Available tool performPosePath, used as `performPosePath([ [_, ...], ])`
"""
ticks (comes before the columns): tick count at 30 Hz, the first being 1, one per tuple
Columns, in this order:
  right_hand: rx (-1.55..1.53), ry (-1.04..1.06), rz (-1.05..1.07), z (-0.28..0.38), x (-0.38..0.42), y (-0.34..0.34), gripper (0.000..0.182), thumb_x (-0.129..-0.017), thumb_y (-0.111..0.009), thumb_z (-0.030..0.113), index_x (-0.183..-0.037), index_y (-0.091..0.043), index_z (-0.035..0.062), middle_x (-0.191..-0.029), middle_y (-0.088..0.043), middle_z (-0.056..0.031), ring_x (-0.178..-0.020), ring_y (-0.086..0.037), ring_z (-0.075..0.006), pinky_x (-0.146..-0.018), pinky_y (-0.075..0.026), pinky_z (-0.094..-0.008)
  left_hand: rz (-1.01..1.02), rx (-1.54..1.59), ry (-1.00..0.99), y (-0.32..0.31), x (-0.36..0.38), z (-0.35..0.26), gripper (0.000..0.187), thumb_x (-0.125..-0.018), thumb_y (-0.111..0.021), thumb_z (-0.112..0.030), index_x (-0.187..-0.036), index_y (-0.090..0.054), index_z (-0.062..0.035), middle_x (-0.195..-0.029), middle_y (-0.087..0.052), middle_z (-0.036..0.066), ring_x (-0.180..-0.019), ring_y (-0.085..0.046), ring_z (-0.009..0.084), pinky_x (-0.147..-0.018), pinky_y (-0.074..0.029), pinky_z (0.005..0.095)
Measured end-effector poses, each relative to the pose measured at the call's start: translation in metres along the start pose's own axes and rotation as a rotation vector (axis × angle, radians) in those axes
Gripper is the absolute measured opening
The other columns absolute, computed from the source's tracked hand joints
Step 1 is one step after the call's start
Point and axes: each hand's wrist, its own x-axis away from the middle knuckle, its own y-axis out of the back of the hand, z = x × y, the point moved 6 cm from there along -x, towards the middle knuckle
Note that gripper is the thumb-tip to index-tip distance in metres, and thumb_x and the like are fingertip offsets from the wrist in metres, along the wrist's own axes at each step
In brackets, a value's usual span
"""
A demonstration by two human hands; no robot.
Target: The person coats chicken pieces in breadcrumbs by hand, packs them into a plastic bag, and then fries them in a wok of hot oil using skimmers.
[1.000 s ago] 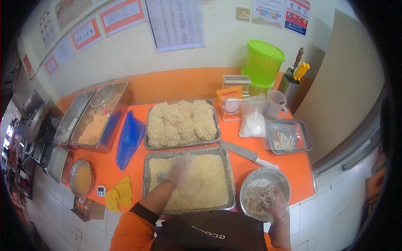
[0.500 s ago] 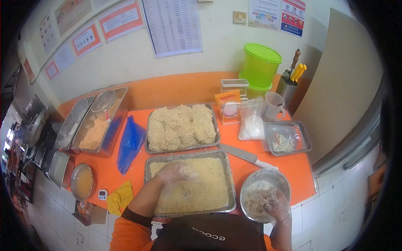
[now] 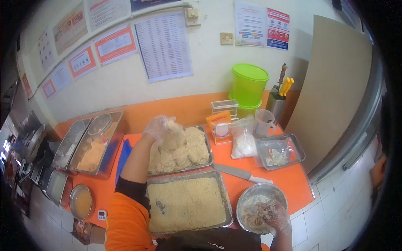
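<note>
Up at the far steel tray (image 3: 208,158) of heaped breaded pieces, the gloved left hand (image 3: 161,126) is curled around a crumb-coated piece (image 3: 173,133). Meanwhile the gloved right hand (image 3: 274,213) grips wet batter-coated meat (image 3: 263,210) inside the round steel bowl (image 3: 247,200) on the orange counter (image 3: 289,180).

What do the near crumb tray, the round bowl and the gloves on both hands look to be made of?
Near crumb tray: looks like bare metal, grey with a dull shine, probably steel or aluminium. Round bowl: also metal, with a brighter reflective rim. Gloves on the left hand and right hand: thin clear plastic, wrinkled and see-through.
</note>
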Motion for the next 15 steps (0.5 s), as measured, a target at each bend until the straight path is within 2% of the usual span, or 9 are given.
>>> performPosePath([
  [2, 0.099, 0.055, 0.006, 0.006, -0.001, 0.004, 0.031, -0.069, -0.071, 0.015, -0.099, -0.068, 0.0116, -0.097, -0.067, -0.0069, -0.085, -0.061, -0.028, -0.079, -0.049, -0.0386, -0.018, -0.075, 0.013, -0.007, -0.015, 0.0, 0.033, -0.084, -0.061, -0.028, -0.099, -0.063, 0.0012, -0.094, -0.064, 0.014, -0.082, -0.064, 0.0218, -0.075, -0.05, 0.0339],
  [5, -0.057, -0.028, -0.034, 0.004, 0.003, 0.005, 0.03, -0.068, -0.073, 0.018, -0.097, -0.069, 0.0114, -0.096, -0.067, -0.0069, -0.085, -0.062, -0.0269, -0.078, -0.05, -0.0374, -0.047, -0.184, 0.043, -0.03, -0.02, 0.0, 0.035, -0.085, -0.058, -0.032, -0.094, -0.063, 0.0023, -0.094, -0.063, 0.017, -0.082, -0.063, 0.0264, -0.076, -0.049, 0.0373],
  [8, 0.266, 0.102, -0.047, -0.001, 0.005, -0.001, 0.029, -0.067, -0.075, 0.019, -0.095, -0.07, 0.0119, -0.094, -0.067, -0.0071, -0.084, -0.062, -0.0264, -0.078, -0.05, -0.0363, 0.128, -0.961, -0.177, -0.081, -0.001, 0.013, 0.04, -0.084, -0.057, -0.036, -0.098, -0.062, 0.0009, -0.1, -0.061, 0.019, -0.093, -0.059, 0.0315, -0.085, -0.043, 0.041],
  [9, 0.228, 0.044, -0.05, -0.004, 0.005, 0.002, 0.028, -0.068, -0.075, 0.02, -0.095, -0.07, 0.0123, -0.094, -0.067, -0.0069, -0.084, -0.062, -0.0263, -0.077, -0.05, -0.0364, 0.161, -1.173, -0.246, -0.096, 0.009, 0.019, 0.041, -0.083, -0.057, -0.037, -0.101, -0.061, 0.0001, -0.103, -0.061, 0.019, -0.098, -0.057, 0.0329, -0.089, -0.041, 0.0421],
  [11, 0.146, -0.078, -0.057, -0.007, 0.006, 0.006, 0.026, -0.07, -0.074, 0.02, -0.094, -0.07, 0.0131, -0.093, -0.067, -0.0066, -0.084, -0.062, -0.0261, -0.076, -0.051, -0.0364, 0.03, -0.976, -0.126, -0.1, 0.028, 0.021, 0.043, -0.082, -0.059, -0.037, -0.106, -0.06, -0.0011, -0.107, -0.06, 0.019, -0.107, -0.052, 0.0342, -0.095, -0.036, 0.0436],
  [14, 0.391, 0.143, -0.11, -0.027, 0.013, -0.004, 0.024, -0.072, -0.073, 0.022, -0.094, -0.069, 0.0147, -0.09, -0.066, -0.0063, -0.082, -0.062, -0.0262, -0.071, -0.051, -0.0373, -0.04, -0.843, -0.359, -0.107, 0.041, 0.085, 0.041, -0.08, -0.061, -0.034, -0.106, -0.061, -0.0021, -0.111, -0.059, 0.017, -0.108, -0.052, 0.0332, -0.096, -0.036, 0.0434],
  [15, 0.383, 0.088, -0.138, -0.03, 0.014, -0.001, 0.023, -0.073, -0.073, 0.023, -0.094, -0.069, 0.0147, -0.089, -0.066, -0.0068, -0.082, -0.061, -0.0266, -0.071, -0.051, -0.0381, -0.115, -0.891, -0.379, -0.107, 0.059, 0.075, 0.038, -0.08, -0.061, -0.031, -0.105, -0.061, -0.002, -0.109, -0.059, 0.017, -0.106, -0.052, 0.0337, -0.096, -0.036, 0.0432],
])
